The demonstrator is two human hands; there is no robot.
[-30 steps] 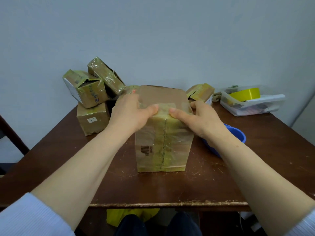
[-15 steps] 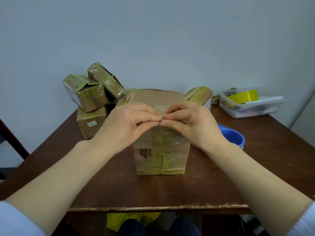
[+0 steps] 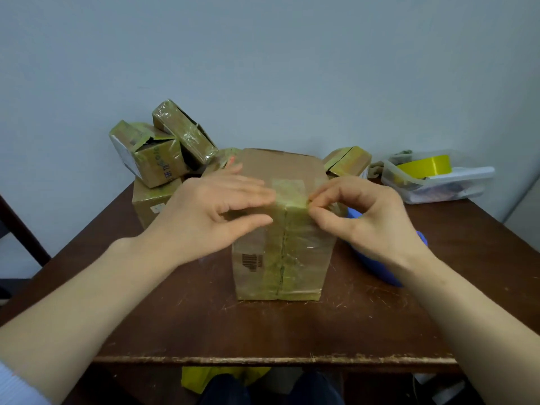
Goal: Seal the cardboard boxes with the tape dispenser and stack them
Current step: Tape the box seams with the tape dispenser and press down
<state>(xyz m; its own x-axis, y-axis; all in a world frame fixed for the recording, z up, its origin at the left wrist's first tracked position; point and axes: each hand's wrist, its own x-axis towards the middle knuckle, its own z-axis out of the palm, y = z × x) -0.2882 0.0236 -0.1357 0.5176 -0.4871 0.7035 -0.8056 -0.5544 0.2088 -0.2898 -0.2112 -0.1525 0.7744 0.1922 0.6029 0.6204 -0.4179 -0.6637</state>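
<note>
On the brown tabletop (image 3: 204, 325) the cardboard box (image 3: 280, 258) stands upright at the centre, with other taped boxes (image 3: 157, 159) piled behind it on the left. The left hand (image 3: 210, 211) lies flat on its top, grip released. The right hand (image 3: 365, 220) has its grip pinched on the tape strip (image 3: 289, 194) at the box's top front edge.

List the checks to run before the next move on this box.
1. Box standing flat on the table: ok.
2. Left hand flat on its top, steadying it: ok.
3. Right hand pinching the tape strip at the top front edge: ok.
4. Strip stuck down fully: cannot tell.
5. Stacked boxes at rear left level enough for stacking: not ok, two lie tilted.
</note>
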